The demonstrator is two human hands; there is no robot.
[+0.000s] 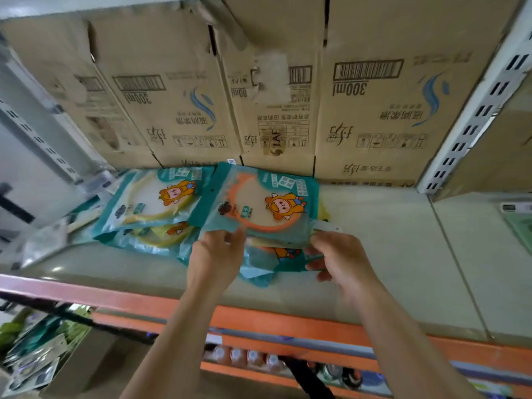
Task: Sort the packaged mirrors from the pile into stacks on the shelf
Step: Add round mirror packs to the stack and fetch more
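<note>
Both of your hands are on one packaged mirror, the orange-rimmed packet (259,203). Your left hand (217,254) pinches its near edge, thumb on top. Your right hand (338,262) grips the near right corner, fingers curled beneath. The packet sits tilted, far edge toward 12 o'clock, near edge raised over the loose pile (266,264) lying right under your hands. Judgement: you hold it at two points because the soft teal bag would sag or slip from one. At 10 o'clock, overlapped by the held packet, lies a stack of yellow-rimmed packets (155,197). Sorting therefore appears to go by rim colour, and the orange one probably wants its own stack beside it. Shelf (388,243): pale, smooth, faintly glossy, orange front lip. Cardboard cartons (374,105) wall the back, print upside down. Slotted steel upright (472,110) at 2 o'clock. Bottles (244,355) on the tier below at 6 o'clock, and an open box of goods (31,352) at 8 o'clock.
</note>
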